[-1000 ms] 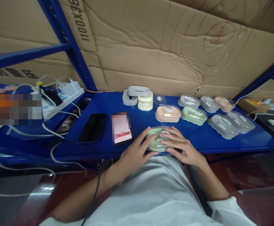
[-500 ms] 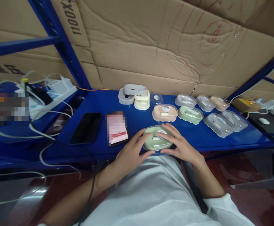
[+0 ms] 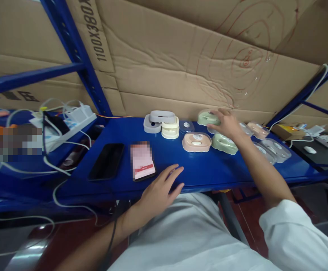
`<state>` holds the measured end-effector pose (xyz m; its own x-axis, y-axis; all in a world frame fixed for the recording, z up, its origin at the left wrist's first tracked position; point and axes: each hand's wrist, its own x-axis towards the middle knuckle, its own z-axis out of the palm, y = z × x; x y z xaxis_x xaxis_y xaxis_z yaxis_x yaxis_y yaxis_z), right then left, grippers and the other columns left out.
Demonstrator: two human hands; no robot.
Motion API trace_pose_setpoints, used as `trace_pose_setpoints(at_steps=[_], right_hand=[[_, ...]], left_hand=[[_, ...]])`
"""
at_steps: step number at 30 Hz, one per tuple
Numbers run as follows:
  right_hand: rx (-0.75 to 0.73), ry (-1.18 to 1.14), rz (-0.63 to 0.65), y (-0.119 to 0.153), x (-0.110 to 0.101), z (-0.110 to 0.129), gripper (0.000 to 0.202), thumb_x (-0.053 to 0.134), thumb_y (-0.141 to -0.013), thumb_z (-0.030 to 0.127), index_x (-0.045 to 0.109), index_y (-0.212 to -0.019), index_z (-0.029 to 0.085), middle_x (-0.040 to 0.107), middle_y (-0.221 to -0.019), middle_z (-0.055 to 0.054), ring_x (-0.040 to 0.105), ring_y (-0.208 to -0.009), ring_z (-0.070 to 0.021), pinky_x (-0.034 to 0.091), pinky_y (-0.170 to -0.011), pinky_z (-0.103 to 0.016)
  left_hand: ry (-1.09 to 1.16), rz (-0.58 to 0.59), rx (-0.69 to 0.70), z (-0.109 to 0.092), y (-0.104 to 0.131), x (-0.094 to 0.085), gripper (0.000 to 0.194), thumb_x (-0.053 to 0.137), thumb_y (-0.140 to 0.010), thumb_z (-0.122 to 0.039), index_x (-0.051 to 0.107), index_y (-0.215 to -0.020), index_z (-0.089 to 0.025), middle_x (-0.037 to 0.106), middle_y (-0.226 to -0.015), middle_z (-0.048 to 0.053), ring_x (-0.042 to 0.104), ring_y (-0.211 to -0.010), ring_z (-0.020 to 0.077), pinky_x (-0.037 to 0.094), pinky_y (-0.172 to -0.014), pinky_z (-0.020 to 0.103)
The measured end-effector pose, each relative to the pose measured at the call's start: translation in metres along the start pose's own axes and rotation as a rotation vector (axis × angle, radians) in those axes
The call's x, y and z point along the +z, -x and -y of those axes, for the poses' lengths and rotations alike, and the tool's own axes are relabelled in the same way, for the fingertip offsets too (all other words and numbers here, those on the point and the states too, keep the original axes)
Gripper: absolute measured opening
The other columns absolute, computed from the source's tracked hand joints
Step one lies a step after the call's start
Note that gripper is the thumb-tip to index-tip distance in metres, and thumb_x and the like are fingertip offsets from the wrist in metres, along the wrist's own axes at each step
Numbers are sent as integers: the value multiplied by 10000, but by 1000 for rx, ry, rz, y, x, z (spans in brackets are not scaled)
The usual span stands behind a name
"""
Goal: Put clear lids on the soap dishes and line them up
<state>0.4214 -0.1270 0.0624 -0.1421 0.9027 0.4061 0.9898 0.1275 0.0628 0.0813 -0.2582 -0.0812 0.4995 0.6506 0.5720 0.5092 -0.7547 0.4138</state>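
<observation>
My right hand point(image 3: 227, 122) reaches to the back of the table, its fingers closed over a green oval case point(image 3: 206, 117) with a clear cover. The case is above or on a clear-covered grey case there, mostly hidden by the hand. A pink oval case point(image 3: 197, 142) and a second green case point(image 3: 224, 143) sit in front of it, both under clear covers. My left hand point(image 3: 161, 190) is at the table's front edge, fingers spread and nothing in it. The phone with the lit screen point(image 3: 143, 169) lies just left of it.
A dark phone point(image 3: 107, 161) lies on the blue table point(image 3: 169, 158). Grey parts point(image 3: 152, 124), cream parts point(image 3: 170, 130) and a clear lid point(image 3: 186, 126) stand at the back. More covered cases point(image 3: 276, 149) are on the right. A power strip point(image 3: 76, 120) with cables is on the left.
My right hand has carried the green case from the front edge to the back right. My left hand has let go of it and stays near the front edge. The view has shifted slightly.
</observation>
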Motion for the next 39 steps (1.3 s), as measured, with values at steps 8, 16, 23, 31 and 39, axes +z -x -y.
trace_pose_setpoints(at_steps=[8,16,23,31,39], right_hand=[[235,195,201,-38,49,37,648,553,-1024,613,580,-1536,217,541,-1557,-219,484,-1416,-467,477,-1078,-570],[60,132,354,-64,41,50,628,386,-1082,598,548,-1572,240,537,-1605,-182,484,-1469,-404,384,-1178,-578],[-123,120,562,-98,64,111,718,757,-885,580,608,-1505,250,684,-1461,-159,580,-1385,-428,282,-1220,-655],[-113,76,523,-106,60,108,699,686,-941,430,498,-1592,259,608,-1564,-132,574,-1417,-368,426,-1166,-518],[-87,21,556,-110,66,110,647,738,-897,396,610,-1513,246,680,-1482,-118,653,-1323,-351,518,-1069,-431]], left_hand=[[-49,-19,73,3,2,3,279,601,-1068,-307,659,-1317,-196,683,-1403,126,703,-1264,275,620,-1083,439],[-85,8,124,2,1,4,234,613,-1055,-281,703,-1246,-181,708,-1341,131,718,-1190,286,642,-1018,461],[-78,17,122,2,1,1,222,615,-1058,-288,699,-1237,-188,705,-1341,122,712,-1203,284,636,-1029,449],[-48,37,107,1,0,0,226,615,-1053,-279,710,-1236,-186,707,-1343,121,710,-1202,281,639,-1021,454],[-54,42,120,1,0,0,219,628,-1044,-264,709,-1227,-174,709,-1331,122,709,-1199,286,635,-1021,453]])
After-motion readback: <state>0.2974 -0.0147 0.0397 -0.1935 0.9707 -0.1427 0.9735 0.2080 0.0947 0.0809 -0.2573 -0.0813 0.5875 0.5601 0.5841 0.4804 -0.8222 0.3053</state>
